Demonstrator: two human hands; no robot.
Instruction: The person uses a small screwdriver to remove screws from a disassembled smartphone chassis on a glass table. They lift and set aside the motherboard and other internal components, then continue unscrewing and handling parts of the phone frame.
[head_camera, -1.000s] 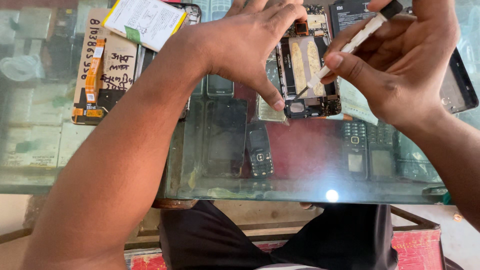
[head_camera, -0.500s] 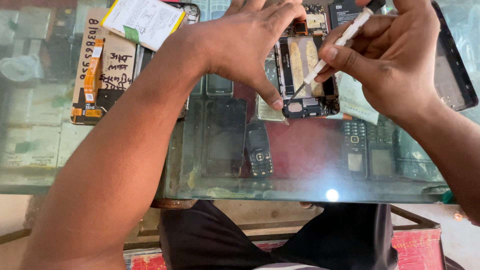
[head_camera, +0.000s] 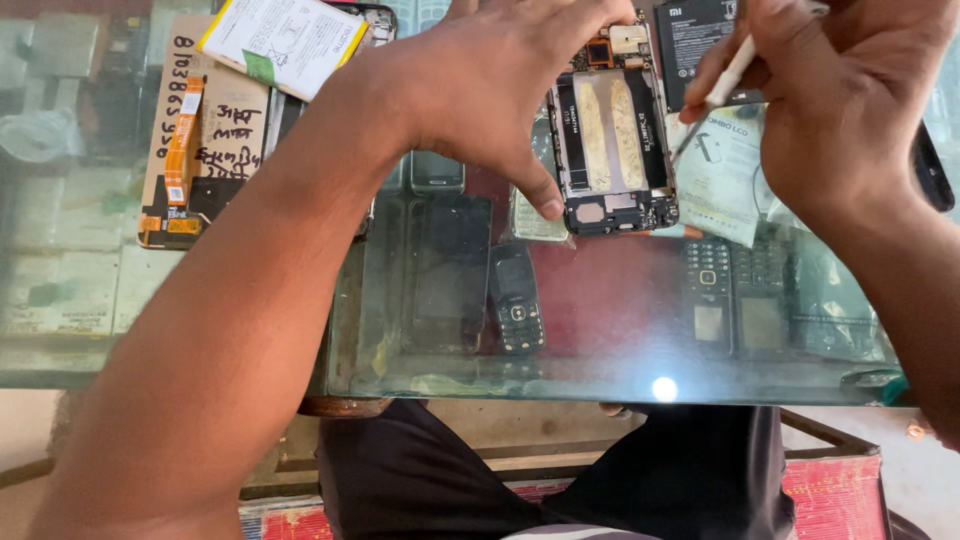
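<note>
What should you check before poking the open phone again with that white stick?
1. Left hand steadies the opened phone: ok, thumb at its lower left edge.
2. Right hand grips the white tool: ok.
3. Tool tip near the phone's right edge: ok.
4. Phone lies flat on the glass counter: ok.
5. Loose screws out of the way: cannot tell.

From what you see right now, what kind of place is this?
Probably a phone repair counter. The left hand steadies an opened phone on a glass countertop, the right hand holds a thin white tool, and old keypad phones lie under the glass.
</note>
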